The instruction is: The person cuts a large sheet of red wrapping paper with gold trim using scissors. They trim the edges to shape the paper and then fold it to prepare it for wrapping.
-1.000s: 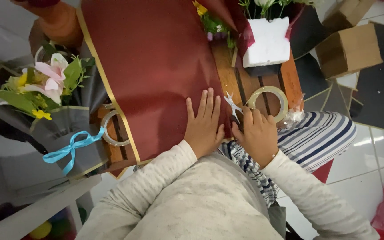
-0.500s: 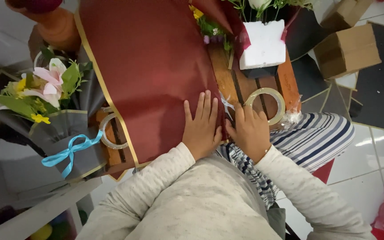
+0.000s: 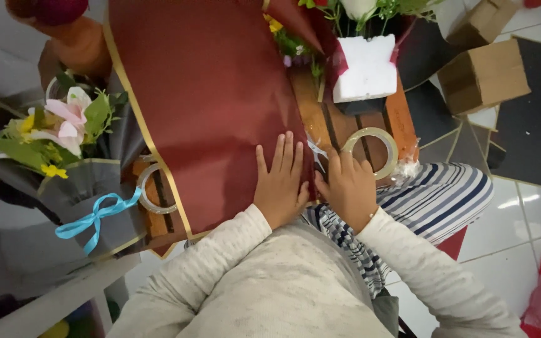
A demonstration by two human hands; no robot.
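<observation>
The left hand [image 3: 281, 183] lies flat, fingers spread, pressing down on the dark red wrapping sheet [image 3: 211, 100] near its right edge. It grips nothing and only pins the paper to the wooden crate table [image 3: 320, 122]. Just right of that edge the right hand [image 3: 349, 188] is loosely curled over the slats; whether it pinches the clear scrap of tape beside the sheet cannot be told.

Since a second ago the right hand has crept a little closer to the sheet's edge — the left has stayed put, so the paper is still being held steady.

Both forearms come up from the bottom, sleeves pale. A tape roll [image 3: 372, 150] lies right of the sheet, a second tape ring [image 3: 151, 188] by its left edge, a grey-wrapped bouquet [image 3: 70, 169] further left — a white foam block [image 3: 364, 69] above right.
</observation>
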